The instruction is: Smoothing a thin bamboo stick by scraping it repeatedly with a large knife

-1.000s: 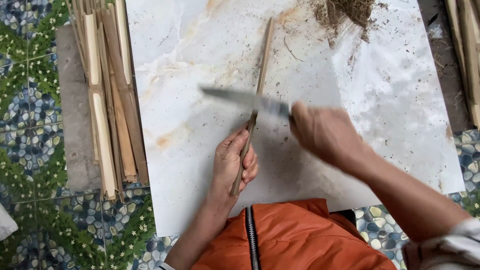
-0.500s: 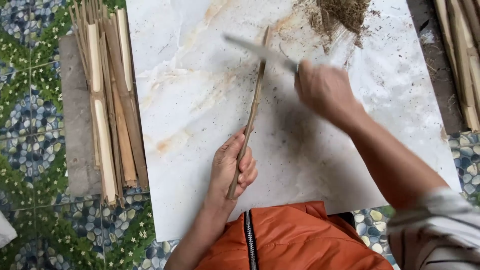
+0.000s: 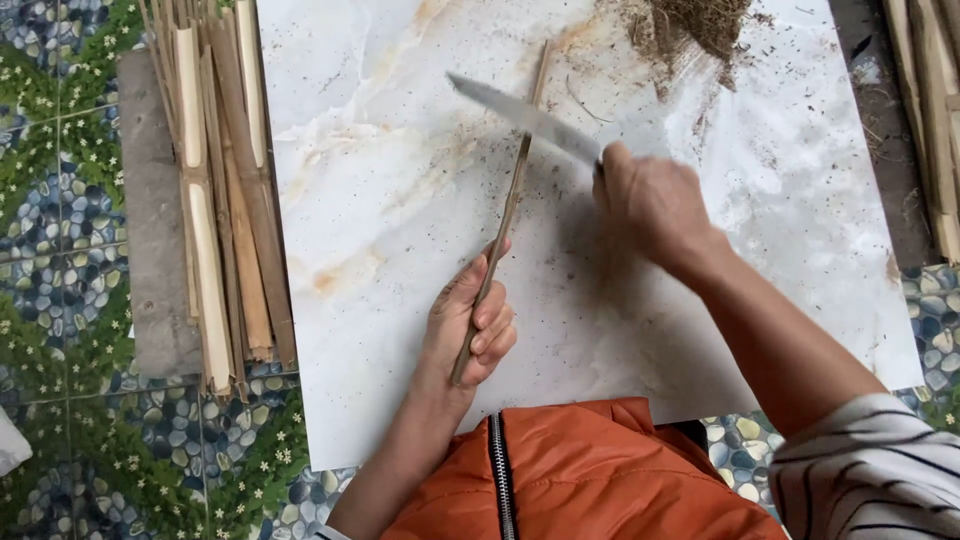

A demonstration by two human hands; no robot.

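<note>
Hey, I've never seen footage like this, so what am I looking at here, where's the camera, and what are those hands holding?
There is no machine here. The camera sits on a person's head and looks straight down at their own two bare hands, over an orange zipped jacket.

The left hand grips a thin brown bamboo stick that lies lengthwise on a white marbled slab. The right hand holds a long steel knife, its blade crossing the stick near the far end.

A heap of brown shavings lies at the slab's far edge. A bundle of split bamboo strips lies left of the slab, on a pebble-patterned tile floor.
</note>
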